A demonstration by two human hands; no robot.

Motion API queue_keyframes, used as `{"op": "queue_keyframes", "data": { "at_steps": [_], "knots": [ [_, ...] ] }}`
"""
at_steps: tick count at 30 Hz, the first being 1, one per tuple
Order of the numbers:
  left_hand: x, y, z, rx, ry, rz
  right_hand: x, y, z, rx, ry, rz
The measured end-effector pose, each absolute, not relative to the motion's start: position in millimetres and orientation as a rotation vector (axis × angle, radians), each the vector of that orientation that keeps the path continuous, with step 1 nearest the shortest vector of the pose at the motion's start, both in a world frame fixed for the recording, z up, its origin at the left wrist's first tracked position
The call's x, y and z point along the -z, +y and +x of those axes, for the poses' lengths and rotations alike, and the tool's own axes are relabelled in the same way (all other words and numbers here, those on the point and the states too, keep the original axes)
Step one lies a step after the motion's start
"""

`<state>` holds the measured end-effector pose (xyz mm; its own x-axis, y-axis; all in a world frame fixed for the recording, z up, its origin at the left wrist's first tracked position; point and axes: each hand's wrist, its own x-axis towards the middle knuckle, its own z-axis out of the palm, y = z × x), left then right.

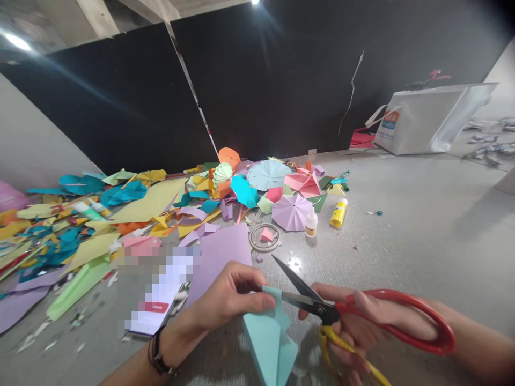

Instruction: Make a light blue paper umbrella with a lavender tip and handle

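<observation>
Between the thumb and fingers of my left hand is a folded piece of light blue paper, its right edge cut into a wavy, stepped outline. My right hand grips a pair of scissors with red and yellow handles and dark blades. The blades stand apart. One blade meets the paper's upper right edge close to my left thumb; the other points up and away. The paper covers part of that lower blade's tip.
A purple sheet and a partly blurred phone lie to the left. Beyond are a tape roll, a small white bottle, a yellow glue stick and heaped coloured paper scraps. A white bag stands by the black wall.
</observation>
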<state>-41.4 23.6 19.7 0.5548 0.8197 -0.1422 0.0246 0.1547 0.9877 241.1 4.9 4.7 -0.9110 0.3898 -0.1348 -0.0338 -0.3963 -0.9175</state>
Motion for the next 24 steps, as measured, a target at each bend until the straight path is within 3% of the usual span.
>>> {"op": "queue_keyframes", "data": {
  "at_steps": [9, 14, 24],
  "knots": [
    [-26.9, 21.3, -41.2, -0.784, 0.888, 1.284, -18.3, 2.3, 244.6, -2.371, -1.542, -0.540],
    [-19.6, 26.2, -39.6, -0.867, 0.938, 1.219, -7.6, 10.6, 247.6, -2.105, -1.360, -0.375],
    [-17.0, 34.2, -39.0, -0.860, 0.948, 1.244, 10.1, 22.5, 241.0, -2.032, -1.358, -0.307]
  ]
}}
